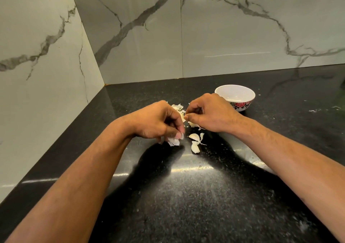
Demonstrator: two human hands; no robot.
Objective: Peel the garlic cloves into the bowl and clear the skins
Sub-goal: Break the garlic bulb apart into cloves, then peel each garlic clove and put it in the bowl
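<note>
The small pale garlic clove (182,115) is being held between both grips, the right hand (209,112) pinching its papery skin at the tip while the left hand (158,121) is curling round its other side. The white floral-patterned bowl (235,97) is sitting just behind the right grip, nearer that hand. Loose cloves (195,144) and skins (173,141) are lying below the grips on the black speckled tabletop (186,196), marble walls (224,28) closing the corner.

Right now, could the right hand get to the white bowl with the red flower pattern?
Probably yes: the right hand sits just in front of the bowl, with nothing between, though its fingers pinch garlic skin.
</note>
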